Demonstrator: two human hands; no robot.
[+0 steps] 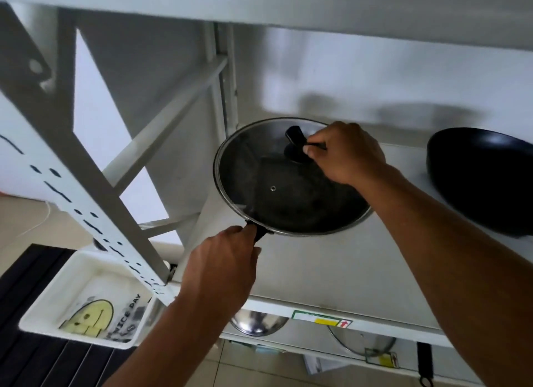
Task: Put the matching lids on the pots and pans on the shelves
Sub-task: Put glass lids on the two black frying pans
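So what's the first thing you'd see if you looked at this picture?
Probably the big glass lid sitting on a black pan in the middle of the white shelf. The right hand pinches the lid's black knob, and the left hand grips the pan's handle. Another black pan with no lid sits at the right, and a white tray with a yellow smiley face is at the lower left.

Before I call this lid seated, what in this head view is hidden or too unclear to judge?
- Pan handle: mostly hidden inside the left hand.
- Lid knob: partly covered by the right hand.
- Glass lid rim at right: hidden behind the right forearm, so its seating there is unclear.
- Second black pan: cut off by the right edge.
- Lids on the lower shelf: mostly hidden by the shelf edge.
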